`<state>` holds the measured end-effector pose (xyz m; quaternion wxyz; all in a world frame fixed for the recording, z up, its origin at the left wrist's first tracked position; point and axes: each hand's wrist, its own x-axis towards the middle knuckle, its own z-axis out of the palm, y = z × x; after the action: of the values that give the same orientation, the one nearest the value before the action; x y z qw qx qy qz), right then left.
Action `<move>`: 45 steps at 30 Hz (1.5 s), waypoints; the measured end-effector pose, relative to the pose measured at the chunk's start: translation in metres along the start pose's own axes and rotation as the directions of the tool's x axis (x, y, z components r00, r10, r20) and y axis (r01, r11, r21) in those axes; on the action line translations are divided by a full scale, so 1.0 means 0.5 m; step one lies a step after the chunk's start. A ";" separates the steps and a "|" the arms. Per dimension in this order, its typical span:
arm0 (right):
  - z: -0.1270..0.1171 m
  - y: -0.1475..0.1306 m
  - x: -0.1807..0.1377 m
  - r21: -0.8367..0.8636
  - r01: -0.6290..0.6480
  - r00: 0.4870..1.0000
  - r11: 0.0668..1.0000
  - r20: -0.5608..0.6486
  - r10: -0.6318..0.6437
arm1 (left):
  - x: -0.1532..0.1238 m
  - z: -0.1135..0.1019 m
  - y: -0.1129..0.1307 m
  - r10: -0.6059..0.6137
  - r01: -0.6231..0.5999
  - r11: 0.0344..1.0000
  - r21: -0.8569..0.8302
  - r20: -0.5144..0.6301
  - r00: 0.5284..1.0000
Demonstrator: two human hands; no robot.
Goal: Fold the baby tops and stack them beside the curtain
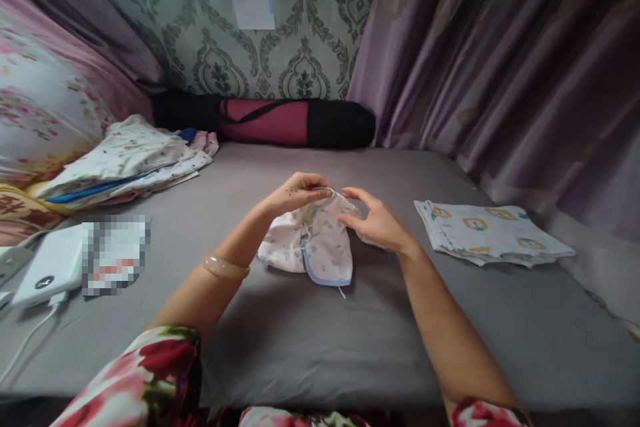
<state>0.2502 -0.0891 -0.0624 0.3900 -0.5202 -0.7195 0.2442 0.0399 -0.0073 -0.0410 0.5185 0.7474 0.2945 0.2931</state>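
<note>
Left hand (299, 190) and right hand (376, 221) both pinch baby garment (320, 250) at its top edge; apparently mid-fold, hems need aligning flat.

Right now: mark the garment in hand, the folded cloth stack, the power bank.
garment (323, 250), head view, middle of its white front panel.
folded cloth stack (493, 232), head view, centre of the top cloth.
power bank (50, 265), head view, middle of its white top face.
</note>
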 end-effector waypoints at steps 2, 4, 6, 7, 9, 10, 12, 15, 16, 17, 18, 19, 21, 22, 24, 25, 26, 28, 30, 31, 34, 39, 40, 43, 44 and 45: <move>0.016 -0.012 0.023 -0.015 0.052 0.998 0.999 -0.035 -0.052 | 0.001 0.004 0.006 -0.004 0.004 0.999 0.032 0.007 1.000; 0.028 -0.013 0.044 -0.014 0.051 0.997 0.999 -0.055 -0.052 | -0.004 0.004 0.009 0.018 -0.016 0.998 0.064 -0.029 0.999; 0.035 -0.007 0.060 0.011 0.023 0.998 1.000 -0.057 -0.022 | -0.017 0.001 0.009 0.085 -0.062 0.990 0.128 -0.179 0.980; 0.038 -0.003 0.067 0.021 0.010 0.999 1.000 -0.053 -0.009 | -0.028 -0.001 0.007 0.124 -0.075 0.981 0.178 -0.286 0.950; 0.042 0.004 0.081 0.017 0.001 0.999 1.000 -0.054 0.000 | -0.059 -0.001 0.000 0.176 -0.051 0.959 0.278 -0.448 0.876; 0.045 0.007 0.087 0.003 0.003 0.998 1.000 -0.060 -0.003 | -0.079 0.001 -0.006 0.175 -0.018 0.948 0.317 -0.473 0.863; 0.050 0.010 0.100 -0.022 0.010 0.997 1.000 -0.077 -0.012 | -0.119 0.007 -0.024 0.130 0.054 0.921 0.387 -0.433 0.892; 0.061 0.012 0.115 -0.005 0.020 0.992 1.000 -0.125 -0.021 | -0.166 0.015 -0.068 0.110 0.157 0.817 0.556 -0.417 0.902; 0.064 0.013 0.118 0.011 0.024 0.990 1.000 -0.140 -0.022 | -0.175 0.016 -0.086 0.131 0.189 0.771 0.608 -0.442 0.887; 0.067 0.013 0.119 0.028 0.026 0.989 0.999 -0.150 -0.022 | -0.180 0.015 -0.103 0.156 0.214 0.731 0.648 -0.463 0.872; 0.069 0.014 0.120 0.044 0.028 0.988 0.999 -0.153 -0.021 | -0.182 0.012 -0.119 0.176 0.226 0.703 0.675 -0.472 0.864; 0.069 0.015 0.119 0.057 0.027 0.988 0.998 -0.152 -0.018 | -0.182 0.008 -0.133 0.184 0.224 0.691 0.688 -0.466 0.865; 0.064 0.018 0.116 0.072 0.018 0.989 0.997 -0.146 -0.008 | -0.176 -0.001 -0.152 0.156 0.204 0.726 0.657 -0.447 0.881; 0.059 0.019 0.114 0.079 0.011 0.990 0.997 -0.142 0.000 | -0.171 -0.005 -0.155 0.118 0.202 0.774 0.600 -0.451 0.885; 0.045 0.019 0.109 0.107 -0.003 0.991 0.994 -0.136 0.018 | -0.159 -0.013 -0.147 -0.007 0.224 0.896 0.385 -0.491 0.871; 0.036 0.017 0.106 0.135 -0.007 0.990 0.991 -0.137 0.026 | -0.153 -0.018 -0.136 -0.081 0.231 0.943 0.239 -0.508 0.857; 0.026 0.014 0.103 0.171 -0.010 0.990 0.985 -0.140 0.035 | -0.148 -0.025 -0.120 -0.145 0.222 0.971 0.091 -0.516 0.844; 0.004 0.002 0.096 0.255 -0.017 0.988 0.967 -0.147 0.056 | -0.138 -0.043 -0.077 -0.214 0.164 0.976 -0.144 -0.501 0.839; -0.019 -0.016 0.086 0.327 -0.039 0.989 0.944 -0.125 0.084 | -0.130 -0.065 -0.028 -0.215 0.097 0.961 -0.258 -0.479 0.851; -0.030 -0.024 0.081 0.352 -0.055 0.991 0.934 -0.098 0.095 | -0.127 -0.076 -0.007 -0.205 0.078 0.958 -0.276 -0.469 0.859; -0.051 -0.041 0.069 0.387 -0.102 0.994 0.916 0.009 0.106 | -0.119 -0.096 0.022 -0.175 0.083 0.972 -0.220 -0.441 0.880; -0.041 -0.025 0.071 0.380 -0.155 0.987 0.912 0.100 0.126 | -0.101 -0.075 -0.060 -0.213 0.242 0.970 0.037 -0.357 0.910; -0.036 -0.020 0.073 0.375 -0.162 0.986 0.913 0.108 0.130 | -0.098 -0.069 -0.081 -0.223 0.265 0.961 0.073 -0.353 0.909; -0.024 -0.009 0.078 0.357 -0.177 0.982 0.917 0.129 0.139 | -0.095 -0.052 -0.109 -0.148 0.240 0.953 0.185 -0.407 0.901; -0.023 -0.007 0.079 0.354 -0.179 0.982 0.918 0.129 0.141 | -0.097 -0.047 -0.106 -0.075 0.204 0.946 0.252 -0.442 0.894; -0.022 -0.007 0.079 0.351 -0.181 0.981 0.919 0.125 0.145 | -0.101 -0.040 -0.099 0.016 0.163 0.927 0.337 -0.472 0.882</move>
<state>0.2510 -0.0538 -0.0412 0.4219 -0.4853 -0.6346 0.4286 -0.0148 -0.0188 -0.0888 0.2946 0.7265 0.4882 0.3836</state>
